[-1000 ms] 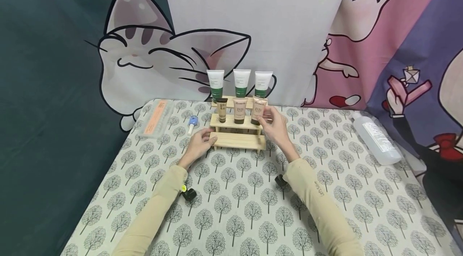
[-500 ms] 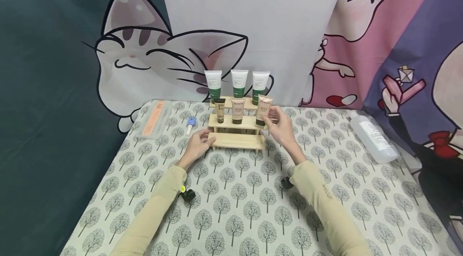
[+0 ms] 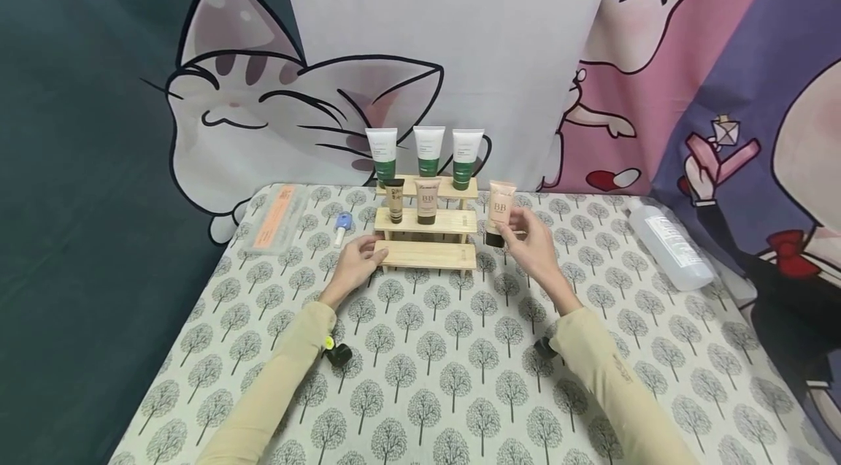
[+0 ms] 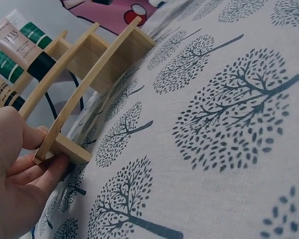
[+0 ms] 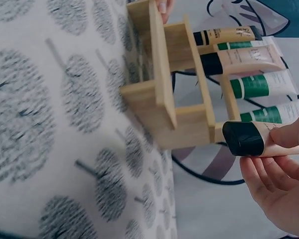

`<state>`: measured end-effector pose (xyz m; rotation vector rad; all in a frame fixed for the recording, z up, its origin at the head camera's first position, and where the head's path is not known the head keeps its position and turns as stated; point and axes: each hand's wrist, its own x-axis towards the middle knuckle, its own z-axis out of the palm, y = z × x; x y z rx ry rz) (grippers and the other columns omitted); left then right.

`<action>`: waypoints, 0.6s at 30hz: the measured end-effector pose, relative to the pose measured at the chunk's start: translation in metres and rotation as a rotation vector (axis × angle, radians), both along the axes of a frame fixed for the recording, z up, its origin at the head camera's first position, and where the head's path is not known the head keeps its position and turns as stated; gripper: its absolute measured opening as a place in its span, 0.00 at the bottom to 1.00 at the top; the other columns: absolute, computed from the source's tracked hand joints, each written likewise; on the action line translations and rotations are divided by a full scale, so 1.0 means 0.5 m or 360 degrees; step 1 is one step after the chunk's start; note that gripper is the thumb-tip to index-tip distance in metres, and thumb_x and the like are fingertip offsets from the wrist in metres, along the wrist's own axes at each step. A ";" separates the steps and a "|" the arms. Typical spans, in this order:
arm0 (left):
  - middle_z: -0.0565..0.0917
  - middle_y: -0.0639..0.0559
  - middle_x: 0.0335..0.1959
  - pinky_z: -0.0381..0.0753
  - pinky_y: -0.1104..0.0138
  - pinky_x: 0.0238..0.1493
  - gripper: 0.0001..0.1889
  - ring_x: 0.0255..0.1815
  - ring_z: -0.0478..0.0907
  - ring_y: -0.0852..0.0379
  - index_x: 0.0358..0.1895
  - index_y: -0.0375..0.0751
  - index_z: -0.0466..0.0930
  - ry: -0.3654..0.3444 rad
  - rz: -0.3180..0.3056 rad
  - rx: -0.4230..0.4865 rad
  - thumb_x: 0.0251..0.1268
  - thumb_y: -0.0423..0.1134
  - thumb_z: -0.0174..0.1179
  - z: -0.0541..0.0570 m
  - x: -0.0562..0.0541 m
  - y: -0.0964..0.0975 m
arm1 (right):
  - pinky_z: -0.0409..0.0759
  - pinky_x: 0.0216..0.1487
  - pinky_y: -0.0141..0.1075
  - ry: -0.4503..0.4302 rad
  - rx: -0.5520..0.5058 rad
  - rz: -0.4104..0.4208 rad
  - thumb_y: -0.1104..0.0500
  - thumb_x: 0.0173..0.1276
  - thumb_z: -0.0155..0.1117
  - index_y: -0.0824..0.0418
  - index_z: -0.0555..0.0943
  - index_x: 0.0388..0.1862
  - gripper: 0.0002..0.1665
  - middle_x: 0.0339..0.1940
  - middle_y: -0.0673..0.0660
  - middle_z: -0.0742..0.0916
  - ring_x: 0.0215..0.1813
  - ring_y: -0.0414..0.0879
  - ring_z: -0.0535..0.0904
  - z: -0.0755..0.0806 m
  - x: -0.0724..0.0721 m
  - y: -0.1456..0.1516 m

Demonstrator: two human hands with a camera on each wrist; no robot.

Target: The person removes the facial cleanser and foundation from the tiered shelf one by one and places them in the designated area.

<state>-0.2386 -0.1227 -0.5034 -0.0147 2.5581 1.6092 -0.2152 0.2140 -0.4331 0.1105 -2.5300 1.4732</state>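
My right hand pinches a beige BB cream tube with a black cap, held upright just right of the wooden three-step stand. In the right wrist view its black cap sticks out past my thumb and fingers. My left hand grips the left end of the stand's lowest step, thumb on top and fingers beneath, as the left wrist view shows at the step's end. On the middle step stand a small gold-and-black tube and another BB cream tube.
Three white-and-green tubes stand on the top step. Left of the stand lie a blue-and-white small bottle and a clear flat case with an orange label. A large clear bottle lies at the right. A printed curtain hangs behind.
My right hand has lifted the BB cream tube off the middle step and moved it right, clear of the stand. My left hand keeps its grip on the lowest step.
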 end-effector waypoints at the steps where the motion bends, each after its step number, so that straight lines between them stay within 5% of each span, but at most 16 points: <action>1: 0.78 0.34 0.65 0.79 0.52 0.68 0.27 0.66 0.78 0.38 0.68 0.37 0.73 -0.0004 0.0003 0.0000 0.70 0.43 0.64 -0.001 -0.001 0.000 | 0.86 0.56 0.42 -0.0008 0.0015 -0.0005 0.63 0.72 0.63 0.69 0.75 0.59 0.19 0.51 0.68 0.86 0.52 0.57 0.84 -0.005 0.003 0.005; 5: 0.77 0.33 0.66 0.79 0.52 0.69 0.27 0.67 0.77 0.37 0.69 0.37 0.72 -0.0008 0.0001 0.0002 0.71 0.43 0.63 -0.003 -0.001 -0.002 | 0.86 0.53 0.36 -0.0017 0.0018 -0.0008 0.63 0.73 0.63 0.69 0.75 0.59 0.19 0.50 0.69 0.87 0.51 0.58 0.84 -0.025 0.012 0.020; 12: 0.77 0.32 0.67 0.79 0.53 0.68 0.28 0.66 0.78 0.37 0.70 0.36 0.70 -0.0009 -0.0016 0.0012 0.71 0.42 0.62 0.001 0.001 -0.003 | 0.86 0.57 0.50 -0.0100 0.0035 -0.0064 0.62 0.73 0.63 0.69 0.75 0.60 0.20 0.50 0.69 0.87 0.51 0.59 0.85 -0.065 0.028 0.031; 18: 0.77 0.33 0.66 0.80 0.53 0.68 0.27 0.65 0.78 0.37 0.69 0.36 0.71 -0.0005 -0.0013 0.0022 0.71 0.42 0.63 0.003 0.003 -0.001 | 0.87 0.54 0.46 -0.0249 0.0006 -0.0068 0.58 0.74 0.62 0.67 0.75 0.62 0.21 0.51 0.66 0.86 0.50 0.57 0.84 -0.084 0.032 0.035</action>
